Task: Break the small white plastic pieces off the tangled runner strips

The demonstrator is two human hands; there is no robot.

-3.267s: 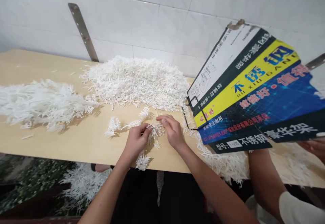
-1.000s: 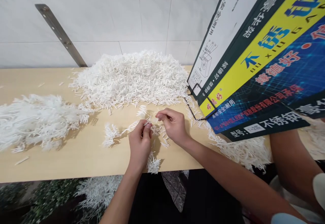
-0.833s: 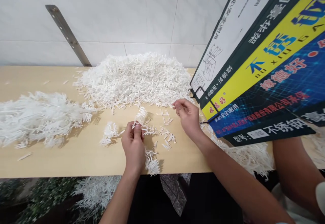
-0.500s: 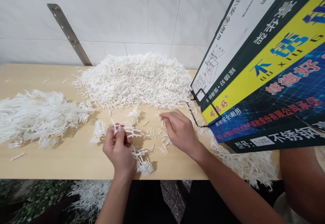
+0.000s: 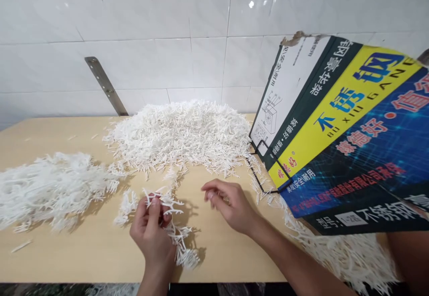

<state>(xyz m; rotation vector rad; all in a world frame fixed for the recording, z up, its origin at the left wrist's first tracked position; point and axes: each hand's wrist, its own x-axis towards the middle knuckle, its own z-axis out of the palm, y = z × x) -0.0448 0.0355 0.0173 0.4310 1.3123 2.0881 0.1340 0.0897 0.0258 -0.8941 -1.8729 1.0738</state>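
Note:
My left hand [image 5: 154, 224] is closed on a white branched plastic sprig [image 5: 166, 201], pinched between thumb and fingers. More white sprigs [image 5: 184, 247] lie on the table beside and below that hand, and a small clump [image 5: 126, 207] lies to its left. My right hand [image 5: 229, 204] hovers to the right over bare tabletop, its fingers loosely bent and apart, with nothing visible in them. Behind both hands rises a large heap of short white pieces [image 5: 187, 135].
A pile of white branched sprigs [image 5: 53, 188] covers the table's left side. At right a printed cardboard box [image 5: 335, 139] leans beside a black wire frame [image 5: 258, 177]. More white strands [image 5: 348, 255] lie below it, near another person's arm [image 5: 407, 260]. A metal bracket [image 5: 105, 86] stands against the tiled wall.
The loose short pieces by my right hand are gone from that patch of table. My right hand's fingers have loosened. My left hand still holds the sprig. The view has tilted upward.

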